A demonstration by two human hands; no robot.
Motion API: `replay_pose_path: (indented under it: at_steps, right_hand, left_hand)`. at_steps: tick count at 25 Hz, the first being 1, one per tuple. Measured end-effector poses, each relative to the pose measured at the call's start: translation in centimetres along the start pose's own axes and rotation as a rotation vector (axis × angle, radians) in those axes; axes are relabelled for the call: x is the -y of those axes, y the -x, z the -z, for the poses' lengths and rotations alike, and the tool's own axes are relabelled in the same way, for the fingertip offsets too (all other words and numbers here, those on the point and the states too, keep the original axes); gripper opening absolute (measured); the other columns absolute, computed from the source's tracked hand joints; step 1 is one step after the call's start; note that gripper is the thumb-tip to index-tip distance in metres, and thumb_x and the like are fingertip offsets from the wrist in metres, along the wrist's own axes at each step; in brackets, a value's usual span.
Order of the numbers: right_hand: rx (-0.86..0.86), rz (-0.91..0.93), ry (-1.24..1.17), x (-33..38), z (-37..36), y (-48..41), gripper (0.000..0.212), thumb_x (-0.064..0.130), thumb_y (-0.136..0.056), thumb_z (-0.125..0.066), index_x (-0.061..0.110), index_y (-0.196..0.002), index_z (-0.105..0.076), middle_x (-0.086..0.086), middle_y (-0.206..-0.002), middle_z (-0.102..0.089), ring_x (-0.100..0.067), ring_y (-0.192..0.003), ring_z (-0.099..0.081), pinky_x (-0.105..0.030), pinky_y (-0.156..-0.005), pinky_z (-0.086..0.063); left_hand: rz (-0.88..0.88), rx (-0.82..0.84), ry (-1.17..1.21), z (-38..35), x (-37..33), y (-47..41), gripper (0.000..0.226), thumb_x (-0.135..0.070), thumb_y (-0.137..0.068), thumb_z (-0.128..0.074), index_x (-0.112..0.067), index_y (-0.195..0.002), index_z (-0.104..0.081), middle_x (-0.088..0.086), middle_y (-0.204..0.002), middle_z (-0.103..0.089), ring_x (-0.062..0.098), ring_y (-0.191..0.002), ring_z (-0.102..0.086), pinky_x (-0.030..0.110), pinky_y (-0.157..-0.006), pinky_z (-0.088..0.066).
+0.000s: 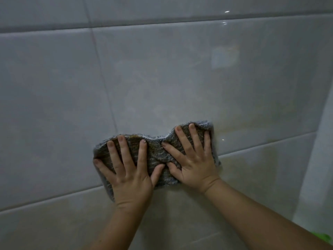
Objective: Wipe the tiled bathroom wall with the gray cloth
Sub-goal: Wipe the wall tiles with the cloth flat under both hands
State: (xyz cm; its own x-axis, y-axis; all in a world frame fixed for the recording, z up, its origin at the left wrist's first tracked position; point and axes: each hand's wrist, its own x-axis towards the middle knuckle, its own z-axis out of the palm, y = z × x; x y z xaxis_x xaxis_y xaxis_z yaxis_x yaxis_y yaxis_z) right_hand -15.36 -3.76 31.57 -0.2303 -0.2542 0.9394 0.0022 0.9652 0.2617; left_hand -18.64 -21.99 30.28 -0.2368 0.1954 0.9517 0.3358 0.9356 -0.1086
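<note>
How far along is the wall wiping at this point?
Done: nothing that can be confirmed; the wall shows no clear wipe marks. In hand: the left hand and right hand press the cloth flat on the tiles, fingers spread, over a grout line. Left: probably most of the wall; a faint brownish tinge shows right of the cloth.
</note>
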Motion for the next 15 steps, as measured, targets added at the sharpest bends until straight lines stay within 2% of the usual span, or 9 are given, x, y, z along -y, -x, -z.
replay_pose_path:
  at_steps: [7, 12, 15]
  right_hand:
    - [-0.038, 0.038, -0.023, -11.0, 0.8, 2.6, 0.053, 0.046, -0.089, -0.048, 0.036, -0.14, -0.039, -0.006, -0.152, -0.03, -0.03, -0.149, -0.011, -0.061, -0.115, -0.013]
    - [-0.044, -0.034, 0.004, -18.9, 1.7, 4.1, 0.05, 0.049, -0.093, -0.037, 0.032, -0.14, -0.038, -0.01, -0.153, -0.027, -0.032, -0.149, -0.008, -0.061, -0.116, -0.008]
    - [-0.033, -0.091, 0.046, -24.1, 2.4, 4.8, 0.055, 0.054, -0.094, -0.033, 0.033, -0.145, -0.031, -0.012, -0.155, -0.022, -0.039, -0.146, -0.013, -0.062, -0.116, -0.007]
  left_hand:
    - [-0.046, -0.011, 0.033, -2.0, -11.1, -2.2, 0.074, -0.063, -0.096, -0.035, -0.022, -0.155, -0.018, 0.023, -0.16, -0.002, 0.041, -0.15, 0.008, 0.073, -0.111, 0.003]
    - [-0.118, -0.024, 0.051, -2.4, -18.8, -5.4, 0.073, -0.062, -0.096, -0.037, -0.023, -0.155, -0.02, 0.021, -0.16, -0.003, 0.039, -0.15, 0.011, 0.071, -0.111, 0.006]
    - [-0.146, -0.035, 0.065, -2.9, -23.4, -7.9, 0.074, -0.062, -0.094, -0.042, -0.023, -0.154, -0.024, 0.021, -0.159, -0.009, 0.039, -0.148, 0.004, 0.07, -0.111, 0.009]
